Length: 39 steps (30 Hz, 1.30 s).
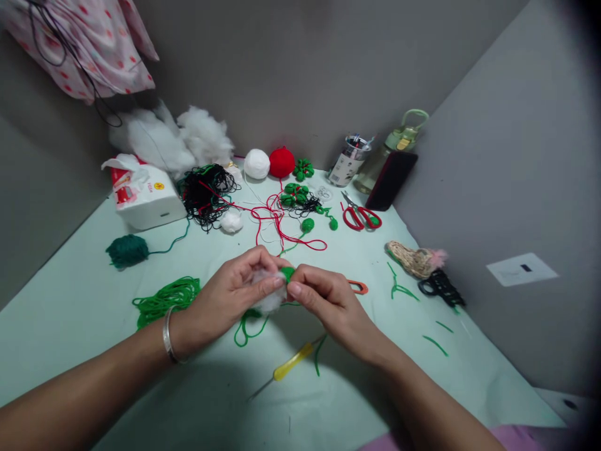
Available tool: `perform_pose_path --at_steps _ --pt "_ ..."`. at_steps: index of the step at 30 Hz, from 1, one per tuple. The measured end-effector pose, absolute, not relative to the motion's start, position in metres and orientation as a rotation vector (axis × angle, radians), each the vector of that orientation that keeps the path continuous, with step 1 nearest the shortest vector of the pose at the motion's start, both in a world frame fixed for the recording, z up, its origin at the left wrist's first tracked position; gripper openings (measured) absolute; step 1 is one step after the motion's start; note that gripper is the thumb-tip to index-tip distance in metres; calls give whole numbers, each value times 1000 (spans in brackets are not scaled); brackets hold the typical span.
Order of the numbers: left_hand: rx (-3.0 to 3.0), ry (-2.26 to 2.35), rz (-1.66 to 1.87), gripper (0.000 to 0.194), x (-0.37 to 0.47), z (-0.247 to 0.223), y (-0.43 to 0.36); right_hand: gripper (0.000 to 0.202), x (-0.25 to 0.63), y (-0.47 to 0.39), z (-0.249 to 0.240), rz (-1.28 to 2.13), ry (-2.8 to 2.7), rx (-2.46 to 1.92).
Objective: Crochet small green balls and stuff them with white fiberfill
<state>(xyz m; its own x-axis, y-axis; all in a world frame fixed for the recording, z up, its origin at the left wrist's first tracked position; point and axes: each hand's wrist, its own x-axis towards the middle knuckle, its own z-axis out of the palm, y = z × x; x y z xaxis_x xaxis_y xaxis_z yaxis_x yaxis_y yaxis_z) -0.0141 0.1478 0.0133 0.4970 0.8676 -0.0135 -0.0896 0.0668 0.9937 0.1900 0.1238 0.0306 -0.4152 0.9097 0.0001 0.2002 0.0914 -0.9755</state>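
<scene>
My left hand (230, 288) is closed around a tuft of white fibre stuffing (271, 303), its thumb on top. Pinched in the fingertips of my right hand (335, 304) is a small green crocheted piece (287, 272), which touches the stuffing and is partly covered by my fingers. Green yarn (242, 332) trails in loops beneath both hands. Closer to me, a yellow-handled crochet hook (292, 362) lies on the table beside a short green strand. The green yarn hank (169, 297) rests left of my left wrist.
Red yarn (277, 216) lies tangled beyond my hands, near a white ball (256, 164) and a red ball (282, 162). Red-handled scissors (361, 217) lie at the right, before a phone (392, 181) and bottle. A tissue pack (153, 197) and stuffing heaps (204, 138) stand back left.
</scene>
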Motion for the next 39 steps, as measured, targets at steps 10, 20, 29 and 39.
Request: perform_pose_path --at_steps 10,20,29,39 --pt "1307 1097 913 20 -1 17 142 22 183 113 40 924 -1975 -1015" --pt "1420 1194 964 15 -3 16 141 12 180 120 32 1183 -1523 -1264" --pt "1317 908 836 17 -11 17 145 30 179 122 23 1035 -1681 -1455" --pt "1206 828 859 35 -13 13 152 19 179 120 28 1082 -1719 -1380"
